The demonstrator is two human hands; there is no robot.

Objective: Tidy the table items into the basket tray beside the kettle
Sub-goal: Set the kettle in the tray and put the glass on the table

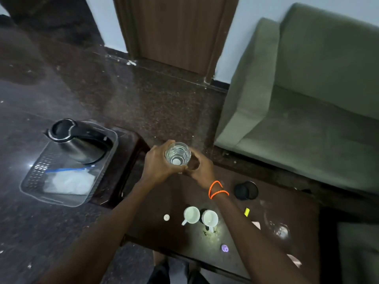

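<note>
while both of your hands met above the far end of the dark wooden table (266, 226), they closed together round a clear drinking glass (178, 153). your left hand (159, 163) wrapped its fingers tight on the glass's left side, and your right hand (202, 168), with orange cord bands (217, 189) on the wrist, curled against its right side; both were clamped on that glass, which was upright and lifted off the table.

left of the table sat the clear plastic basket tray (37, 173), resting on the dark speckled floor (143, 95). inside it, at the far end, stood the steel kettle with a black lid (75, 140), and near it lay a clear plastic bag with a blue strip (68, 180).

on the table, near you, two white mugs (201, 217) stood side by side, just apart, with a small white cap (166, 217) to their left. a black round lid (246, 190) lay right of your wrist, a yellow item (246, 212) beyond the mugs, a second clear glass (280, 228) near the right edge, and a small purple item (224, 248) at the near side. a green sofa (307, 89) stood behind the table.
</note>
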